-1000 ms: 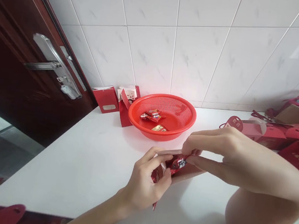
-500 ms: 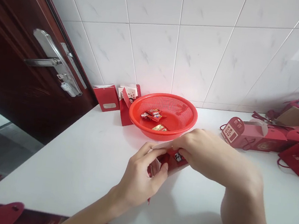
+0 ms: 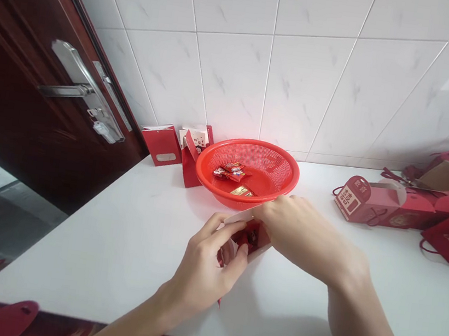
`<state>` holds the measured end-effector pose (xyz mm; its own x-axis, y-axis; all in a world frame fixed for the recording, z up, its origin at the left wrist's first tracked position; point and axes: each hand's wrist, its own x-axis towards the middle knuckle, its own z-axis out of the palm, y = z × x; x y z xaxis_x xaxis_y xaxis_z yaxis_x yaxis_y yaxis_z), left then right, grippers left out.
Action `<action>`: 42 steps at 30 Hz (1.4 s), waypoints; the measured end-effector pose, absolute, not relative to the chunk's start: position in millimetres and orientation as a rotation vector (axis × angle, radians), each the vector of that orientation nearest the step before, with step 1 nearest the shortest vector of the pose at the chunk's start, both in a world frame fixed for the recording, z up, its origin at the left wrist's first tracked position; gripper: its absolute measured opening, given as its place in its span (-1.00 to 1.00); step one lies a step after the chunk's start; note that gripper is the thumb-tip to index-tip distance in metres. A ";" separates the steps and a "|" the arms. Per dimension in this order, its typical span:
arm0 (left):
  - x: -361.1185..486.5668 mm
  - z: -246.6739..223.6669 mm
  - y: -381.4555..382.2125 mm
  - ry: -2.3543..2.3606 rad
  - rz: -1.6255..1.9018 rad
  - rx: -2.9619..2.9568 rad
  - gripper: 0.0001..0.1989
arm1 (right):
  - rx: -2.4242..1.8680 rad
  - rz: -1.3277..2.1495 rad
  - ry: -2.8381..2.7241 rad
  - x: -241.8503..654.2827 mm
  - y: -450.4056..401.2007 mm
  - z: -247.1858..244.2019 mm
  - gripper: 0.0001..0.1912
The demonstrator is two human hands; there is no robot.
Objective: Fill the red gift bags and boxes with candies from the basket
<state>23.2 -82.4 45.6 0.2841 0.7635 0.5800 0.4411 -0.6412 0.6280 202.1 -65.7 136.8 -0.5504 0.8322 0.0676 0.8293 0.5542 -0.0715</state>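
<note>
My left hand (image 3: 205, 267) and my right hand (image 3: 302, 233) both grip a small open gift box (image 3: 249, 238) at the table's middle. The box has a white inner side and red wrapped sweets (image 3: 248, 237) showing at its mouth. My fingers hide most of it, and a red corner sticks out below my left hand. Just beyond my right fingertips stands a red plastic mesh basket (image 3: 251, 155). Inside it lie red candy packets (image 3: 230, 171) and a gold packet (image 3: 242, 190).
A white table (image 3: 114, 252) runs along a white tiled wall (image 3: 237, 70). A dark wooden door with a metal handle (image 3: 81, 88) is at the left. Red paper boxes (image 3: 185, 154) stand behind the basket. Pink and red gift boxes (image 3: 369, 201) are piled at the right.
My right hand has moved left and down onto the box, closer to my left hand. The box has shifted slightly left, and the shiny silver wrapper at its mouth no longer shows.
</note>
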 end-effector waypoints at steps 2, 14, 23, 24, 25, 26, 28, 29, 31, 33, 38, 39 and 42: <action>22.7 43.9 -84.3 1.081 1.302 2.222 -0.69 | -1.442 0.055 -2.695 204.1 -67.6 137.0 -0.76; 20.2 38.0 -93.0 1.029 1.332 2.316 -0.68 | -1.366 0.034 -2.739 226.9 -81.3 138.4 -0.70; 15.2 40.1 -93.6 0.960 1.394 2.340 -0.69 | -1.285 -0.083 -2.757 241.8 -97.7 135.1 -0.59; 14.4 40.3 -93.3 0.952 1.404 2.348 -0.69 | -1.284 -0.135 -2.748 242.5 -99.8 133.9 -0.57; 13.7 40.7 -92.8 0.947 1.414 2.354 -0.69 | -1.277 -0.189 -2.734 243.2 -101.7 132.7 -0.56; 13.0 41.3 -92.3 0.945 1.419 2.359 -0.69 | -1.267 -0.237 -2.719 243.7 -103.4 131.5 -0.55; 11.7 42.9 -90.8 0.947 1.417 2.363 -0.70 | -1.247 -0.307 -2.693 244.5 -105.4 129.5 -0.55; 11.1 43.7 -89.9 0.946 1.413 2.364 -0.71 | -1.239 -0.322 -2.686 244.9 -105.7 128.8 -0.54; 10.0 44.7 -87.8 0.945 1.402 2.360 -0.71 | -1.239 -0.319 -2.683 245.3 -104.5 127.7 -0.51; 9.2 44.0 -85.7 0.941 1.396 2.352 -0.71 | -1.257 -0.283 -2.689 245.2 -102.0 127.5 -0.48; 8.3 37.1 -83.0 0.931 1.384 2.330 -0.72 | -1.282 -0.154 -2.723 243.0 -96.3 130.6 -0.42; 8.2 35.9 -82.8 0.930 1.386 2.327 -0.72 | -1.285 -0.132 -2.733 242.6 -95.7 131.3 -0.41; 7.6 33.6 -82.6 0.943 1.380 2.321 -0.73 | -1.299 -0.090 -2.754 242.0 -94.7 132.1 -0.43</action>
